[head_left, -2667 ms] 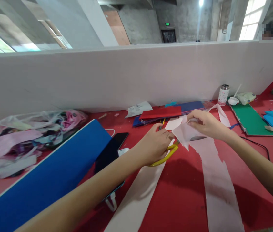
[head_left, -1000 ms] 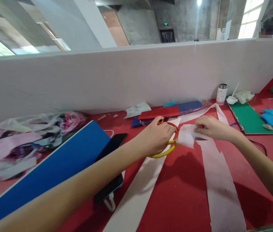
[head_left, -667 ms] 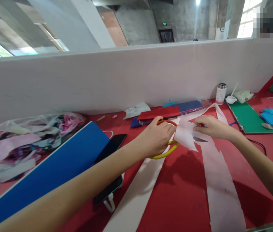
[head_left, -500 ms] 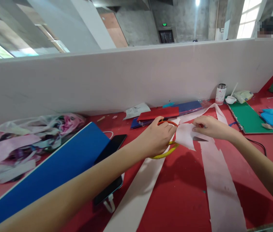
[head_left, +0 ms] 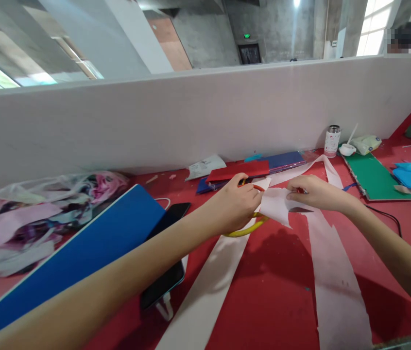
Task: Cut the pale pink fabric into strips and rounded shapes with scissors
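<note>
Left hand (head_left: 240,201), head view: fingers curled around the yellow-and-orange handles of the scissors (head_left: 247,232), gripping them.
Right hand (head_left: 309,190): fingers pinched on a small pink piece (head_left: 274,203); a metallic glint between them is too small to identify.
Pink piece: stretched between the hands, over the scissors, with a dark blade (head_left: 303,210) showing past it beneath the right hand. Whether it joins the long pink strip (head_left: 336,277), on the near side of the right hand, cannot be told.
Change: compared with half a second ago, the right hand sits slightly closer to the left, and the piece has shifted with it. This looks like a small adjustment of hold, with scissors and pink piece being worked together.
Near side: red tabletop (head_left: 274,291) shows between the pink strip and a white strip (head_left: 205,287) running from below the left hand; this seems the widest room for moving.
Edges: red folder (head_left: 240,171) just beyond the left hand, white partition (head_left: 191,116) behind it; phone (head_left: 171,274) and blue board (head_left: 81,257) under the left forearm; green board (head_left: 376,177) beyond the right wrist.
</note>
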Motion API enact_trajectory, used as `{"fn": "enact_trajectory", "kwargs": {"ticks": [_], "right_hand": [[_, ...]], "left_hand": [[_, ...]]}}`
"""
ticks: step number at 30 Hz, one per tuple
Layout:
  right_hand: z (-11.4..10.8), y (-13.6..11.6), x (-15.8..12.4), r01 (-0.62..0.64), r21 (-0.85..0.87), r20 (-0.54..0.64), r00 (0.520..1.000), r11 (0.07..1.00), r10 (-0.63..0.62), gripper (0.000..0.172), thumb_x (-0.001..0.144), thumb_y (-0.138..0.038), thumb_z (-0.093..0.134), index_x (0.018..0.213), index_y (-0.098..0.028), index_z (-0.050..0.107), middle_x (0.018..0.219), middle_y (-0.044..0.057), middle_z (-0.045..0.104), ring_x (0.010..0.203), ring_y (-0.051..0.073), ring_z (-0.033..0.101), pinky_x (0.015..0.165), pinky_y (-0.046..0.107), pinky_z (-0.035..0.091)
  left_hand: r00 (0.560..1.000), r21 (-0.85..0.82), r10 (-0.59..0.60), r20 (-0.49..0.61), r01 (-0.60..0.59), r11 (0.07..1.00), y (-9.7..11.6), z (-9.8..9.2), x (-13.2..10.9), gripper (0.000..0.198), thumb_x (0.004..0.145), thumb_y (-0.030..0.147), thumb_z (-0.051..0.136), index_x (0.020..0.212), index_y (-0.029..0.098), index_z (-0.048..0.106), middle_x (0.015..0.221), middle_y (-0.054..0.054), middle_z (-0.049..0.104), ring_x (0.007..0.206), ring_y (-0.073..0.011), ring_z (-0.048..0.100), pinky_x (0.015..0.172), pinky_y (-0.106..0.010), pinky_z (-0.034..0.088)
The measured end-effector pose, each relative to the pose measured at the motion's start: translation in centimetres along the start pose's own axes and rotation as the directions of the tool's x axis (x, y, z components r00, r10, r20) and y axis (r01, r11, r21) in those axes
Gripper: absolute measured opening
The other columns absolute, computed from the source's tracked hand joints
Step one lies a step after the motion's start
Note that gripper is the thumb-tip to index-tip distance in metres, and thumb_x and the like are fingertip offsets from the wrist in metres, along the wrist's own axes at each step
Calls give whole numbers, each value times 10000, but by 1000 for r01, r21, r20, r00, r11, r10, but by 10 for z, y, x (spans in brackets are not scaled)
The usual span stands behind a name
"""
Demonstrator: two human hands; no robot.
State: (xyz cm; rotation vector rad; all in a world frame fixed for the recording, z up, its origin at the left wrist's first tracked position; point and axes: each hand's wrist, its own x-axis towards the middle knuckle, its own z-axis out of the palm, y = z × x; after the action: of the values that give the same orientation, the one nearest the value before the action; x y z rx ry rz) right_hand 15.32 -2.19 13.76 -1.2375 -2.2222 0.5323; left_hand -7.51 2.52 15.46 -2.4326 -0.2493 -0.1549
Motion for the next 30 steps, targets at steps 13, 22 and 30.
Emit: {"fn": "enact_trajectory", "kwargs": {"ticks": [13,22,30], "right_hand": [[19,4,9,84,-50,2,996,995,-84,199,865,-184,474,668,-188,447,687,-9,509,663,126,439,629,256,285],[15,4,-21,-123,-121,-99,989,985,112,152,845,-317,591,789,-189,531,838,24,611,784,165,512,690,280,304],[24,11,-19,-127,-221,-119,988,967,103,117,892,-173,487,815,-187,573,866,41,642,853,188,536,719,292,281]], "left_hand": [[995,-35,27,95,-23,999,-10,-1,-11,89,776,145,533,744,165,614,668,-48,671,633,-187,587,817,-410,422],[983,-104,-36,179,55,993,-19,4,-21,187,758,152,517,900,178,636,767,-60,699,710,-210,625,865,-426,387],[964,-35,-83,253,95,995,-20,3,-22,166,782,242,519,870,193,651,773,-77,701,734,-217,612,876,-428,386]]}}
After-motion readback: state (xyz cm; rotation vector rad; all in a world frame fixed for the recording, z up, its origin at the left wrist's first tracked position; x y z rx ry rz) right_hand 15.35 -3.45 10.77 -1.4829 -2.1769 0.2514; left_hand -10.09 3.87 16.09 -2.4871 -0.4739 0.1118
